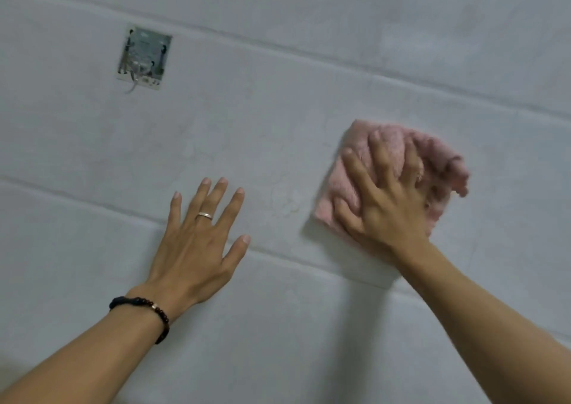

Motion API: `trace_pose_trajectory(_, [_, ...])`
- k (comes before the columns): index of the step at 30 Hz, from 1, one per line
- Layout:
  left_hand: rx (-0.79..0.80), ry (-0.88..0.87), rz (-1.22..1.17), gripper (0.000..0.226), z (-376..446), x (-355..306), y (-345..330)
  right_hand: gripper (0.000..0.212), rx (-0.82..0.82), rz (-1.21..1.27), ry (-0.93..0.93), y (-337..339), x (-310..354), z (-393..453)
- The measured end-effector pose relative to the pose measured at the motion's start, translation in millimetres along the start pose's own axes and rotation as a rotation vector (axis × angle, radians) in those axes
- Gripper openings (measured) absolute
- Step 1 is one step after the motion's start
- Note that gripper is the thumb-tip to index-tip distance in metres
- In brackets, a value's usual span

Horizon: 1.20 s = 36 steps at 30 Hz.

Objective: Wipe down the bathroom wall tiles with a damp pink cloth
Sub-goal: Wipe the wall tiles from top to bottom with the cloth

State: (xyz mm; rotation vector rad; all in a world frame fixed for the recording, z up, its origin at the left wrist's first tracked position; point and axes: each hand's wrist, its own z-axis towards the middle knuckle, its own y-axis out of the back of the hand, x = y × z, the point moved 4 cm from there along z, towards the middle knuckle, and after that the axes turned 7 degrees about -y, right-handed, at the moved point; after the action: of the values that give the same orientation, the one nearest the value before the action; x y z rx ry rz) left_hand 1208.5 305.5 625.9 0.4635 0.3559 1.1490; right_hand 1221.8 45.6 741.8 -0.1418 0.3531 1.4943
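The right hand (pixel 383 199) presses a pink cloth (pixel 392 169) flat against the white wall tiles (pixel 278 131), its fingers spread and bent over the bunched fabric; the cloth's right edge is blurred, so its exact outline there is hard to tell. The cloth sits on the tile row just above a grout line (pixel 278 254) that slants across the wall. To the left, well apart from the cloth, the left hand (pixel 200 240) lies flat on the tiles with straight, splayed fingers, holding nothing. It wears a ring (pixel 204 216) on one finger and a dark beaded bracelet (pixel 145 311) at the wrist. Higher up on the left, a square adhesive hook plate (pixel 143 57) is stuck to a tile, with a small metal hook hanging at its lower edge.
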Motion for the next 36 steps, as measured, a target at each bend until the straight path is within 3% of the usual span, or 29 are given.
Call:
trace_pose_trajectory(2, [0.003, -0.007, 0.010, 0.069, -1, 6, -3, 0.074, -0.031, 0.047, -0.074, -1, 27, 0])
trace_pose_trajectory(6, [0.009, -0.035, 0.044, 0.068, 3, 20, -4, 0.067, -0.002, 0.091, 0.392, -8, 44, -38])
trace_pose_trajectory(8, [-0.011, -0.050, 0.058, 0.068, 11, 29, 3, 0.068, 0.002, 0.052, 0.480, -3, 29, -12])
trace_pose_trajectory(9, [-0.023, -0.055, 0.065, 0.067, 16, 35, 7, 0.069, -0.031, 0.004, 0.422, -1, 23, 10])
trace_pose_trajectory(13, [-0.056, -0.045, 0.072, 0.069, 27, 55, 14, 0.074, -0.038, 0.022, -0.159, 2, 39, 77])
trace_pose_trajectory(14, [-0.059, -0.038, 0.067, 0.069, 28, 60, 14, 0.075, -0.030, 0.044, -0.157, -1, 55, 71])
trace_pose_trajectory(18, [-0.045, -0.064, 0.077, 0.069, 29, 73, 17, 0.066, -0.039, 0.088, 0.338, -5, 92, 5])
trace_pose_trajectory(20, [-0.050, -0.083, 0.078, 0.069, 32, 80, 24, 0.063, -0.025, 0.086, 0.451, 0, 84, 2])
trace_pose_trajectory(22, [-0.064, -0.094, 0.066, 0.070, 38, 90, 33, 0.066, -0.006, -0.014, 0.362, 3, 72, 31])
trace_pose_trajectory(26, [-0.054, -0.123, 0.045, 0.069, 54, 103, 41, 0.072, -0.001, -0.012, -0.261, 8, 62, 116])
trace_pose_trajectory(28, [-0.030, -0.112, 0.027, 0.069, 57, 105, 39, 0.074, 0.001, -0.005, -0.206, 3, 81, 109])
trace_pose_trajectory(31, [-0.011, -0.088, 0.009, 0.070, 59, 103, 36, 0.069, 0.040, 0.013, 0.198, -4, 92, 51])
trace_pose_trajectory(33, [-0.015, -0.063, 0.001, 0.069, 59, 101, 36, 0.069, 0.048, 0.017, 0.304, 5, 77, 51])
trace_pose_trajectory(34, [-0.015, -0.054, -0.001, 0.069, 58, 100, 37, 0.071, 0.022, -0.015, 0.238, 9, 65, 69])
trace_pose_trajectory(36, [-0.014, -0.044, -0.004, 0.069, 59, 100, 37, 0.074, 0.014, -0.056, -0.071, 13, 43, 120])
